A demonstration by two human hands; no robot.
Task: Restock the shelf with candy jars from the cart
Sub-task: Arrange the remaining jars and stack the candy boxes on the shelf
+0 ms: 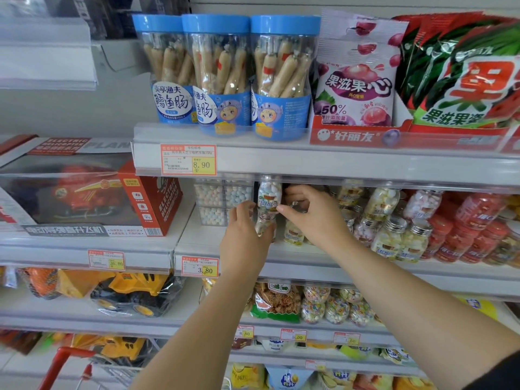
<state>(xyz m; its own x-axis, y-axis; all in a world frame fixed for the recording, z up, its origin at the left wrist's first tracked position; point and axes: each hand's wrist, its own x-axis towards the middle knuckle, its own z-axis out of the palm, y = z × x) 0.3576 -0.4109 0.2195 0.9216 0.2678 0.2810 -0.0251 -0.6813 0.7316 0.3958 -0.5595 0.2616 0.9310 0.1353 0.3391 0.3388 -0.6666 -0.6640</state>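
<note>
Candy jar (pixel 269 196), gripped in curled fingers of left hand (pixel 244 235) and right hand (pixel 313 219), seems half-shelved; next needs a steady release.

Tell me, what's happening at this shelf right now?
A person is stocking the middle shelf of a shop. The left hand grips the lower jar of a two-high stack, while the right hand has its thumb against the upper jar. More jars stand to the right; a red cart shows below.
</note>
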